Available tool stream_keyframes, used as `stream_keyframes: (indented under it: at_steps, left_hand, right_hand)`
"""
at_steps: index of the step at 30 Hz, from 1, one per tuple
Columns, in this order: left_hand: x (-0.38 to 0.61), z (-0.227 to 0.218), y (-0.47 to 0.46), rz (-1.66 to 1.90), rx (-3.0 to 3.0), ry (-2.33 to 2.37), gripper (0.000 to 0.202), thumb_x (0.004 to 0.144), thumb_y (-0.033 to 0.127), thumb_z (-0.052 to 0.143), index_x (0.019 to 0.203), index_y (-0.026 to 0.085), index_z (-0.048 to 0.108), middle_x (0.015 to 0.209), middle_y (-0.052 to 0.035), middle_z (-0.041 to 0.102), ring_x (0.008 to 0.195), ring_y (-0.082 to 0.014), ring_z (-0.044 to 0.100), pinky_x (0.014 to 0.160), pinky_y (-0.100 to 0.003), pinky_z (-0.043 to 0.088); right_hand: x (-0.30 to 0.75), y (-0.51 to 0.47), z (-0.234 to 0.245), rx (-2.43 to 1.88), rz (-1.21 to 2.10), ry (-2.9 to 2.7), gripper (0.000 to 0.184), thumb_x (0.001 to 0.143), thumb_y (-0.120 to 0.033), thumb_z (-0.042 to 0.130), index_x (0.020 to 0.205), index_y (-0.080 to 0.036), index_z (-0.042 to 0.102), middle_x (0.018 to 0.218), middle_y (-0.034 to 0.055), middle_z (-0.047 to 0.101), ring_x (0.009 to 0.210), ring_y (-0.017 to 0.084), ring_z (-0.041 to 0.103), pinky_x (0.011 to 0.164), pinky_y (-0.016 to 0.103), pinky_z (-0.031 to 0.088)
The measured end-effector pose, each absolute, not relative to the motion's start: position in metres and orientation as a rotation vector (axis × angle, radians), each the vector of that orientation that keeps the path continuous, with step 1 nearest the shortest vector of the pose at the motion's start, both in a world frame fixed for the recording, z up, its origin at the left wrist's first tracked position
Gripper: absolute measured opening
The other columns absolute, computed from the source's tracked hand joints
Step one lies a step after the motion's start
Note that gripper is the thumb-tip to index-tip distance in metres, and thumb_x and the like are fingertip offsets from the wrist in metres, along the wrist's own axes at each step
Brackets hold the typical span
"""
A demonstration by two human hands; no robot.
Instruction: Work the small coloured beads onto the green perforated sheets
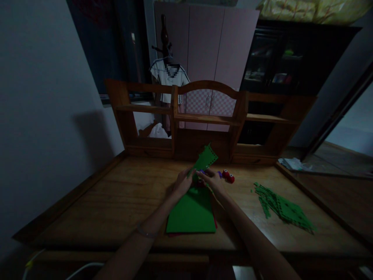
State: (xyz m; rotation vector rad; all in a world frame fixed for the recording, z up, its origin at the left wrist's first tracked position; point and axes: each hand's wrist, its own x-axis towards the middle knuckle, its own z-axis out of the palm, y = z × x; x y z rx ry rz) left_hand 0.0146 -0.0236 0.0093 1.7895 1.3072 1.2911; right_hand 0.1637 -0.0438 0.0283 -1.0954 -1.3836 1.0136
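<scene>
The left hand [183,182] is gripping a punched green sheet [206,156], which is extending to its far side, rightward. Whether the right hand [215,180] is grasping anything, I cannot tell.

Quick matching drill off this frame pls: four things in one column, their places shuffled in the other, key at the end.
Things
1. Large green sheet
2. Two red objects
3. Punched green scraps
4. White shirt

Places
A. Heaped toward the right end of the desk
B. Hung from the coat stand, beyond the desk
C. Flat on the desk, between the forearms
D. On the desk, just to the right of the right hand

Pairs: 1-C, 2-D, 3-A, 4-B
</scene>
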Motion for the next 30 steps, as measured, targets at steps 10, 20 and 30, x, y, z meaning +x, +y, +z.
stream_keyframes:
  at_steps: [10, 20, 30]
  left_hand:
    - [0.0139, 0.011, -0.0245, 1.249, 1.801, 1.31, 0.037, 0.087, 0.043, 0.045, 0.105, 0.019, 0.067, 0.099, -0.0066, 0.068, 0.092, -0.02, 0.062, 0.08, -0.026, 0.045]
    - [0.0135, 0.0081, -0.0224, 1.26, 1.843, 1.248, 0.035, 0.089, 0.039, 0.043, 0.11, 0.02, 0.065, 0.104, -0.0049, 0.067, 0.092, -0.019, 0.061, 0.081, -0.025, 0.045]
    - [0.0126, 0.0101, -0.0245, 1.245, 1.857, 1.225, 0.035, 0.089, 0.037, 0.042, 0.107, 0.019, 0.066, 0.101, -0.0052, 0.068, 0.089, -0.0186, 0.062, 0.079, -0.024, 0.045]
  right_hand:
    - [0.1638, -0.041, 0.026, -1.117, 0.993, -1.379, 0.037, 0.065, -0.052, 0.067, 0.082, -0.02, 0.066, 0.078, 0.0036, 0.064, 0.068, 0.017, 0.057, 0.056, 0.025, 0.039]
    - [0.1642, -0.0437, 0.0281, -1.088, 1.029, -1.352, 0.038, 0.064, -0.052, 0.068, 0.084, -0.02, 0.067, 0.082, 0.004, 0.066, 0.068, 0.017, 0.058, 0.058, 0.026, 0.04]
    - [0.1652, -0.041, 0.0247, -1.075, 1.04, -1.353, 0.038, 0.065, -0.05, 0.068, 0.086, -0.018, 0.066, 0.081, 0.0039, 0.065, 0.066, 0.016, 0.056, 0.057, 0.025, 0.04]
